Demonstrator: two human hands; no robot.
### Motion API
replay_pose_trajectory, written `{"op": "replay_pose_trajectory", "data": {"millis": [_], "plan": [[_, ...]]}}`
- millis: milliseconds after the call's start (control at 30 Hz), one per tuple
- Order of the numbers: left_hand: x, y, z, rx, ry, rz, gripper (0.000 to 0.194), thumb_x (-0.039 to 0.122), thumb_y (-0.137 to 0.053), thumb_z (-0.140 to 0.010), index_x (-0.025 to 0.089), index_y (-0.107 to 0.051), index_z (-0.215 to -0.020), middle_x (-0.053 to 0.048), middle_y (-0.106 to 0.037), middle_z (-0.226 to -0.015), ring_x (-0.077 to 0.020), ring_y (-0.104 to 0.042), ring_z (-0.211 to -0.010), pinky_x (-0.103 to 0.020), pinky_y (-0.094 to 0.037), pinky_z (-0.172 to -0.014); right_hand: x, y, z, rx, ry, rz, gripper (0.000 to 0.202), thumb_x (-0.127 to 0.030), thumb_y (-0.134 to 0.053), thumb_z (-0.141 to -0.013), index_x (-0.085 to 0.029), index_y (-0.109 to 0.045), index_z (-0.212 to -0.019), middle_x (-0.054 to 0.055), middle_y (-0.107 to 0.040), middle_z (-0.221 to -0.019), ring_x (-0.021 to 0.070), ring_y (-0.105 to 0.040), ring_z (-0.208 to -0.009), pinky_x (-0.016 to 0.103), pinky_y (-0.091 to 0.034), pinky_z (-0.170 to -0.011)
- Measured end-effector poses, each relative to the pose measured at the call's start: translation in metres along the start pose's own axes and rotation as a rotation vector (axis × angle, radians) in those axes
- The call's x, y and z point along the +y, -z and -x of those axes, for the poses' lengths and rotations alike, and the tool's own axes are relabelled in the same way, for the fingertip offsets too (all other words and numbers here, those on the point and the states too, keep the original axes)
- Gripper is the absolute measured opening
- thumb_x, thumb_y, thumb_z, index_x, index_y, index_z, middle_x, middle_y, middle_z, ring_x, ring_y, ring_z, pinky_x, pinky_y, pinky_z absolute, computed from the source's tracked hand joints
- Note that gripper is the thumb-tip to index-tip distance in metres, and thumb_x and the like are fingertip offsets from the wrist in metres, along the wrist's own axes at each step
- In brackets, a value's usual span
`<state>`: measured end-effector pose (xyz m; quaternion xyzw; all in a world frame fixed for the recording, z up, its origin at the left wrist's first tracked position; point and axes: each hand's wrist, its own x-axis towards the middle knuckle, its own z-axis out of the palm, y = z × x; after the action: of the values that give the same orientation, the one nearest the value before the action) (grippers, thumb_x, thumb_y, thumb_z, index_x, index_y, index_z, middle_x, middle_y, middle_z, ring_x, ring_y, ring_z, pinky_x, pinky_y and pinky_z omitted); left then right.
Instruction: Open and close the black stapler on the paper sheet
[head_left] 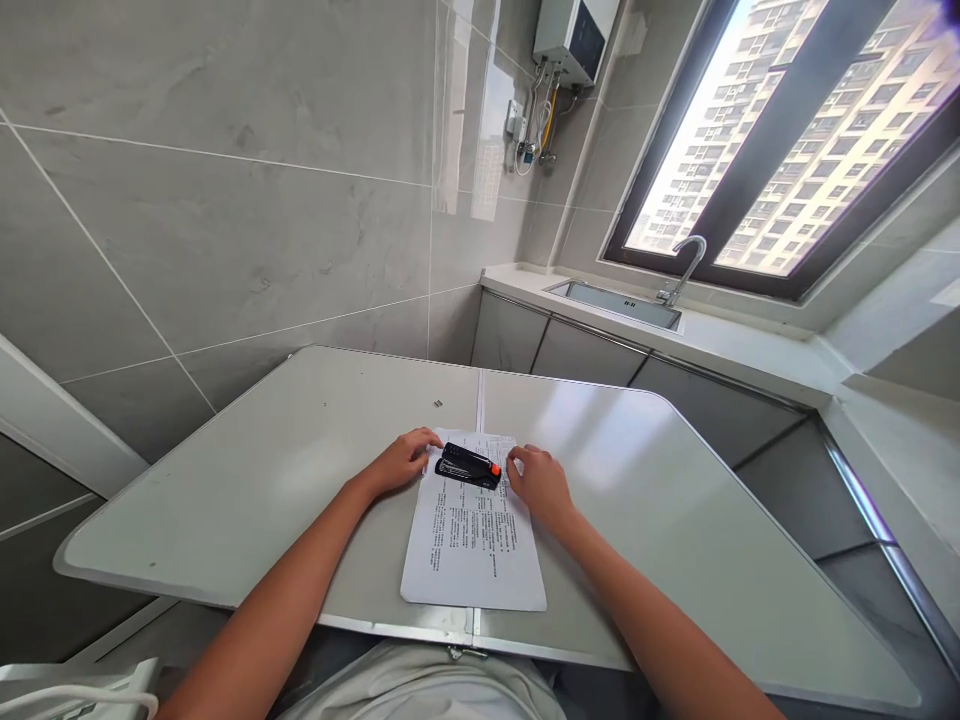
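A black stapler (469, 467) with an orange-red tip lies across the upper part of a printed sheet of paper (480, 580); whether there is more than one sheet I cannot tell. My left hand (407, 460) rests at the paper's upper left edge, its fingers loosely bent and one fingertip reaching close to the stapler's back end. On the other side, my right hand (541, 484) lies over the paper's right edge near the orange-red tip. Its fingers are loosely curled and apart, with nothing visible in them. Neither hand grips the stapler.
Small dark bits like staples (438, 404) lie beyond the paper on the pale folding table (247, 470), which has a centre seam. Behind it run a counter with a sink (622, 303) and tap (686, 265), below a window. A water heater (576, 40) hangs on the wall.
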<state>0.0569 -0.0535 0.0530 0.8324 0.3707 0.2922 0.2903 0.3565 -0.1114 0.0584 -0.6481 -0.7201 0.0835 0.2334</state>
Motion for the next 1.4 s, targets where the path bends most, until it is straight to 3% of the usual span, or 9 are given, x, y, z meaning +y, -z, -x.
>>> {"op": "replay_pose_trajectory", "data": {"millis": [133,233,333,500,667,800,1233,1333,1400], "plan": [[0.011,-0.01,-0.001,-0.091,-0.059,-0.053,0.039,0.038,-0.066,-0.091,0.026,-0.064,-0.128,-0.01,-0.065,-0.128,-0.029,-0.059,-0.12,-0.042,-0.048,-0.105,-0.018,-0.005,-0.001,-0.028,0.233,-0.213,0.024,-0.043,-0.062,-0.096,-0.024,-0.066,-0.111,0.006,-0.066,-0.1,0.0219,-0.06,-0.091,0.031,-0.044,-0.078],[0.009,-0.012,-0.002,-0.118,-0.08,-0.082,0.055,0.049,-0.076,-0.084,0.026,-0.062,-0.131,-0.011,-0.064,-0.128,-0.0319,-0.058,-0.121,-0.045,-0.047,-0.104,-0.025,-0.012,-0.004,-0.121,0.343,-0.214,0.03,-0.034,-0.07,-0.09,-0.022,-0.064,-0.116,0.008,-0.066,-0.108,0.0253,-0.058,-0.103,0.036,-0.046,-0.088],[0.006,-0.012,-0.003,-0.133,-0.107,-0.089,0.058,0.051,-0.077,-0.083,0.025,-0.06,-0.132,-0.011,-0.064,-0.128,-0.0323,-0.057,-0.121,-0.046,-0.046,-0.104,-0.023,-0.015,-0.009,-0.104,0.34,-0.221,0.02,-0.022,-0.065,-0.093,-0.023,-0.065,-0.113,0.006,-0.068,-0.104,0.0248,-0.059,-0.1,0.038,-0.045,-0.088],[0.003,-0.012,-0.002,-0.126,-0.092,-0.097,0.06,0.052,-0.079,-0.082,0.024,-0.06,-0.131,-0.011,-0.063,-0.129,-0.0326,-0.057,-0.12,-0.046,-0.045,-0.104,-0.009,-0.02,-0.021,-0.035,0.332,-0.227,0.022,-0.021,-0.067,-0.092,-0.024,-0.066,-0.113,0.006,-0.07,-0.103,0.025,-0.059,-0.098,0.041,-0.046,-0.09],[0.001,-0.015,-0.004,-0.102,-0.081,-0.069,0.039,0.044,-0.066,-0.094,0.025,-0.065,-0.127,-0.01,-0.063,-0.131,-0.0295,-0.057,-0.123,-0.044,-0.043,-0.108,0.005,-0.023,-0.027,0.041,0.343,-0.331,0.031,-0.028,-0.073,-0.089,-0.025,-0.067,-0.119,0.006,-0.071,-0.109,0.0253,-0.062,-0.101,0.041,-0.05,-0.09],[-0.002,-0.017,-0.005,-0.065,-0.032,-0.005,0.03,0.039,-0.068,-0.092,0.024,-0.07,-0.117,-0.009,-0.065,-0.125,-0.0273,-0.06,-0.116,-0.041,-0.047,-0.102,0.015,-0.018,-0.028,0.194,0.349,-0.433,0.018,-0.035,-0.062,-0.098,-0.025,-0.075,-0.091,0.006,-0.073,-0.097,0.0238,-0.065,-0.093,0.04,-0.052,-0.085],[-0.006,-0.021,-0.008,-0.005,0.07,0.114,0.023,0.034,-0.076,-0.081,0.022,-0.076,-0.1,-0.007,-0.068,-0.11,-0.0242,-0.063,-0.101,-0.036,-0.049,-0.09,0.019,-0.011,-0.023,0.133,0.201,-0.541,0.033,-0.027,-0.055,-0.092,-0.021,-0.068,-0.062,0.005,-0.074,-0.083,0.0162,-0.061,-0.066,0.03,-0.046,-0.059],[-0.003,-0.02,-0.008,-0.004,0.081,0.137,0.02,0.034,-0.075,-0.081,0.021,-0.074,-0.097,-0.006,-0.068,-0.11,-0.0239,-0.064,-0.1,-0.036,-0.049,-0.089,0.015,-0.011,-0.025,0.145,0.19,-0.533,0.034,-0.03,-0.054,-0.094,-0.022,-0.067,-0.064,0.005,-0.072,-0.083,0.0178,-0.062,-0.071,0.031,-0.048,-0.064],[0.0,-0.019,-0.008,-0.008,0.08,0.14,0.019,0.034,-0.074,-0.082,0.021,-0.073,-0.095,-0.006,-0.068,-0.109,-0.0234,-0.064,-0.099,-0.036,-0.049,-0.089,0.01,-0.012,-0.027,0.154,0.217,-0.527,0.025,-0.035,-0.058,-0.095,-0.023,-0.073,-0.079,0.006,-0.074,-0.092,0.0203,-0.065,-0.084,0.033,-0.052,-0.074]]}}
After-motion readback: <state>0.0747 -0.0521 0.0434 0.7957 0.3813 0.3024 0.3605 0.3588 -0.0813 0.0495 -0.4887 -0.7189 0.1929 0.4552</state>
